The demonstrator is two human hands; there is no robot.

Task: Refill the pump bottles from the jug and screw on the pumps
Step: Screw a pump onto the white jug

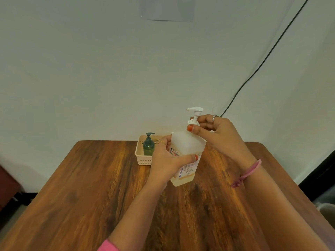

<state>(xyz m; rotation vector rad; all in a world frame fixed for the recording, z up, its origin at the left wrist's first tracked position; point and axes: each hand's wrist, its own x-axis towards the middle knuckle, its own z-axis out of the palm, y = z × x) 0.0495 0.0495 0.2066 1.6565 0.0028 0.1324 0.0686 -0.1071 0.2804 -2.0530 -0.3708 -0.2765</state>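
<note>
The large translucent pump bottle (186, 154) stands on the wooden table (90, 187), tilted a little toward the left hand, with a thin layer of pale yellowish liquid showing at its base and a printed label on the near face. The left hand (165, 163) is wrapped around the bottle's body, thumb across the label and fingers curled round the far side, so it is closed on the bottle. Directly above that grip, the right hand (215, 132) pinches the collar at the foot of the white pump (194, 115), thumb in front and fingers behind; the pump head and spout rise clear above the fingertips, spout pointing left. A pink band (248, 173) circles the right wrist, and a ring sits on a finger of each hand.

Just beyond the left hand's knuckles, a cream perforated basket (143, 160) sits on the table, partly hidden by the hand and the bottle. Inside it, at its left end, a small green pump bottle (149, 144) stands upright with its dark pump on. Behind the right hand a black cable (262, 64) runs up the pale wall
</note>
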